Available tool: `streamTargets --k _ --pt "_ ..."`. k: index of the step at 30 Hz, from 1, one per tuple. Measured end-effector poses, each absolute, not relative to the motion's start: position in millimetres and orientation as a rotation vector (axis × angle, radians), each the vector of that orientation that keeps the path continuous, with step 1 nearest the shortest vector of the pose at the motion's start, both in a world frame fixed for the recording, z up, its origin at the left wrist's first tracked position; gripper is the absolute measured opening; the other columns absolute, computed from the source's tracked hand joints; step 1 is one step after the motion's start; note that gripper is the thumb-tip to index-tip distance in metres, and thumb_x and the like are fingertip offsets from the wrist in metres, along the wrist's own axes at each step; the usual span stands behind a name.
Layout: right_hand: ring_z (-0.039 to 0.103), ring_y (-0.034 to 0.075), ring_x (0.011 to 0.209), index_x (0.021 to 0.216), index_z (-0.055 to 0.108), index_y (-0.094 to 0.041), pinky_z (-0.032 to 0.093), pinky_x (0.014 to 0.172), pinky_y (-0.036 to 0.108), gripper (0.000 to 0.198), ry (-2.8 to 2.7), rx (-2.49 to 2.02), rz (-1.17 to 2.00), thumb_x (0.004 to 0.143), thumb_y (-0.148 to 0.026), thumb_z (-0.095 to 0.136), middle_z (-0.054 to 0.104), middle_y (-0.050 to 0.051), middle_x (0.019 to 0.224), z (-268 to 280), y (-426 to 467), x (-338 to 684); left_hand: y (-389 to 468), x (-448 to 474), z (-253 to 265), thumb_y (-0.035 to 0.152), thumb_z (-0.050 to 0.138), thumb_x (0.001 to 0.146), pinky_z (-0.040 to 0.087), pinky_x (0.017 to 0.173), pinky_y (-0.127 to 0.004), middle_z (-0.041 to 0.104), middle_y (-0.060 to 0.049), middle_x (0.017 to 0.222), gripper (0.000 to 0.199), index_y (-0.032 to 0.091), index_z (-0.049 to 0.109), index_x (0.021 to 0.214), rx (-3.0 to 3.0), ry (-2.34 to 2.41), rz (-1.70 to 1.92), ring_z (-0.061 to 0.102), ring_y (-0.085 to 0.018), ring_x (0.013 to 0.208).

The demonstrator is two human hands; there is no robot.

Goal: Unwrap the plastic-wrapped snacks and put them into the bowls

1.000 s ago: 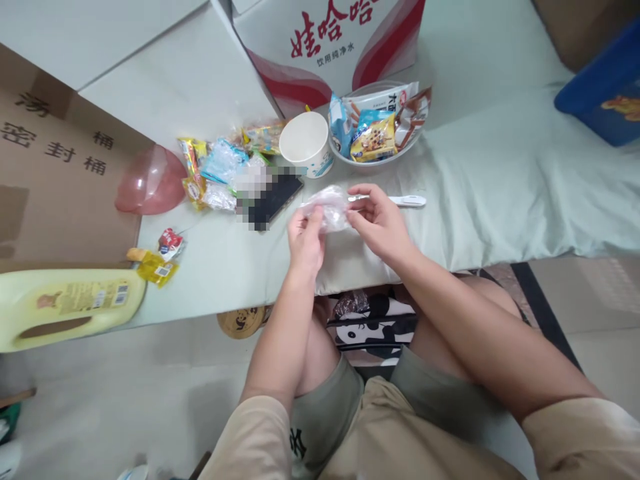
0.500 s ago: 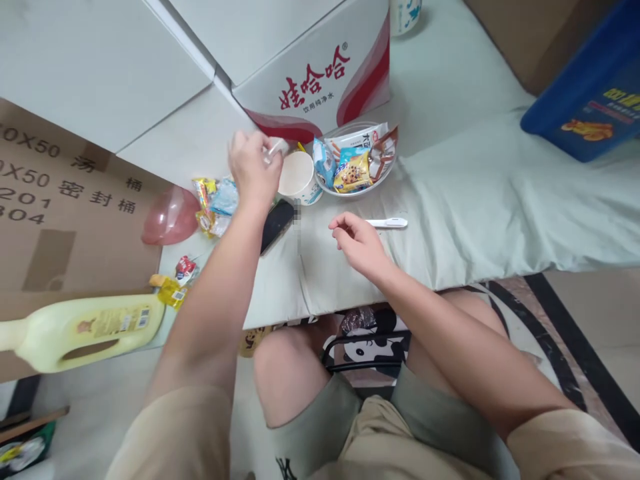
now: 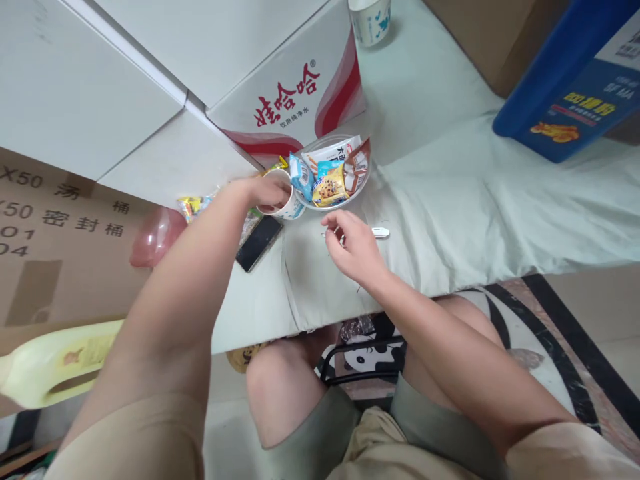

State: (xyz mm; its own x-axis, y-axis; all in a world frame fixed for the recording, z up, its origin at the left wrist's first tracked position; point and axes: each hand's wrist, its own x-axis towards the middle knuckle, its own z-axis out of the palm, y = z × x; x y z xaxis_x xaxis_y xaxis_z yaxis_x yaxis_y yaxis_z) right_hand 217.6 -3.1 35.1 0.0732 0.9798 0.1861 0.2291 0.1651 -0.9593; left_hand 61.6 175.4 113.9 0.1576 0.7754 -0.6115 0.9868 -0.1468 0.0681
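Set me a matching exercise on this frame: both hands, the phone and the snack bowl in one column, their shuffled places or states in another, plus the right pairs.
Column one
1. Left hand
2. Right hand
3. Phone
4. Bowl

Column two
A. Filled with snack packets
B. Loosely curled, beside the white handle
C. Fingers down inside a paper cup
D. Black-faced, lying on the cloth

Right pairs: 1-C, 2-B, 3-D, 4-A

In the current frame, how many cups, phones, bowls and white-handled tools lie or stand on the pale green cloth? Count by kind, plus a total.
Cups: 2 (near cup, with the left hand's fingers inside; far cup)
Phone: 1
Bowl: 1
White-handled tool: 1, partly hidden by the right hand
Total: 5
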Motion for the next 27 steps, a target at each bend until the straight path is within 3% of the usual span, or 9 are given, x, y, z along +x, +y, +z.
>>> streamTargets --k 4,7,10,13,17,24,27 --pt "0.064 0.026 0.111 0.126 0.068 -0.023 0.052 0.089 0.039 0.045 -1.629 -1.411 0.562 0.091 -0.014 0.042 0.065 0.009 0.135 35 2 229 164 65 142 0.008 0.061 0.085 0.047 0.097 -0.037 0.071 -0.002 0.091 0.029 0.011 0.075 0.11 2.255 1.862 -0.44 0.056 -0.018 0.088" --pt "0.066 0.026 0.111 0.141 0.061 -0.028 0.055 0.08 0.038 0.056 -1.796 -1.501 0.62 0.091 -0.013 0.041 0.058 0.004 0.15 28 6 233 136 56 155 0.011 0.053 0.091 0.044 0.102 -0.036 0.07 -0.002 0.101 0.03 0.009 0.07 0.116 2.397 1.857 -0.195 0.053 -0.016 0.093" --pt "0.066 0.025 0.112 0.145 0.057 -0.032 0.055 0.076 0.036 0.058 -1.86 -1.565 0.606 0.092 -0.015 0.041 0.052 0.001 0.156 24 6 232 84 43 149 0.01 0.054 0.09 0.047 0.092 -0.028 0.069 -0.001 0.094 0.025 0.011 0.071 0.108 2.442 1.74 0.02 0.056 -0.013 0.085" --pt "0.067 0.025 0.109 0.143 0.057 -0.031 0.054 0.077 0.036 0.05 -1.871 -1.661 0.526 0.096 -0.02 0.043 0.054 0.004 0.154 30 9 226 22 30 117 0.017 0.052 0.089 0.047 0.074 -0.024 0.069 -0.001 0.082 0.022 0.013 0.072 0.099 2.298 1.557 0.349 0.056 -0.012 0.073" --pt "0.07 0.03 0.098 0.132 0.061 -0.027 0.052 0.076 0.04 0.036 -1.761 -1.989 0.471 0.099 -0.037 0.05 0.062 0.012 0.138 48 25 221 -28 22 56 0.027 0.052 0.085 0.044 0.064 -0.025 0.066 0.0 0.073 0.022 0.016 0.071 0.089 1.991 1.495 0.511 0.054 -0.013 0.064" --pt "0.065 0.03 0.103 0.112 0.062 -0.023 0.05 0.077 0.038 0.022 -1.652 -2.097 0.252 0.096 -0.037 0.058 0.065 0.011 0.123 42 43 274 -16 25 17 0.03 0.056 0.082 0.041 0.062 -0.025 0.064 0.001 0.069 0.019 0.017 0.069 0.085 1.684 1.437 0.697 0.053 -0.012 0.061" --pt "0.063 0.03 0.105 0.11 0.062 -0.021 0.05 0.082 0.04 0.024 -1.549 -2.155 0.136 0.092 -0.037 0.062 0.06 0.014 0.128 39 59 308 -8 27 15 0.029 0.057 0.08 0.04 0.061 -0.025 0.063 0.002 0.067 0.017 0.018 0.069 0.084 1.596 1.414 0.726 0.051 -0.012 0.059"
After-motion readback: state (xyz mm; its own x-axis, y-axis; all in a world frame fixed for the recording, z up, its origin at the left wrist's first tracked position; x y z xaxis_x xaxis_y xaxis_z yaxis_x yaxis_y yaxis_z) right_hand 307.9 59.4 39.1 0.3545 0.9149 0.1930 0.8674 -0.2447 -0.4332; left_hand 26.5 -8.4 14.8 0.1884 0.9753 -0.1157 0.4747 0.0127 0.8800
